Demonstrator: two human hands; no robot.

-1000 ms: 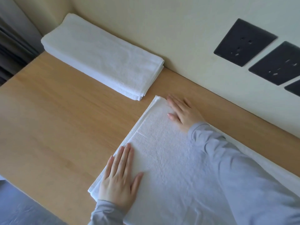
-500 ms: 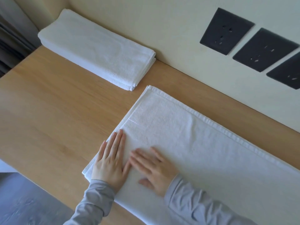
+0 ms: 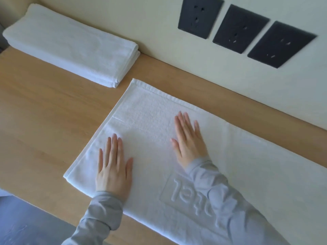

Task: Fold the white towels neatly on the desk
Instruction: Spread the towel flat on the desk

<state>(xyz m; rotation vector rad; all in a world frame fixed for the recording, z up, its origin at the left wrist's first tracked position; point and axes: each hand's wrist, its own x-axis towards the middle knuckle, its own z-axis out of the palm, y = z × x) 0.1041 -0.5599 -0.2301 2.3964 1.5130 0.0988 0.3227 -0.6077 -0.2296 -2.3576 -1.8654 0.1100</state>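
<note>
So there's one white towel [image 3: 150, 110] laid flat on the desk [image 3: 49, 110], running from about the middle out past the right edge of the view. Its far hem is close to the wall [image 3: 141, 23], with a strip of wood showing between. Both hands are down flat on it, palms on the cloth, fingers straight and pointing away from the person, gripping nothing, just pressing. The left hand [image 3: 113, 167] sits near the towel's near-left corner, fingers close together, thumb out to the side. The right hand [image 3: 189, 140] is further in and a bit further back, roughly mid-width of the towel, fingers slightly spread. The two are apart, with bare towel between them. Grey sleeves [image 3: 99, 214] come up to both wrists, and the right one lies across a raised boxed logo [image 3: 178, 190] in the cloth. It's upside down from here and partly covered, so I can't read the whole word. Up at the far left there's a stack [image 3: 70, 43] of folded white towels against the wall, near the flat towel's far corner but not touching it. Three dark sockets [image 3: 239, 28] sit in a row on the wall, and there's a bit of grey floor [image 3: 26, 225] at bottom left past the desk edge.
</note>
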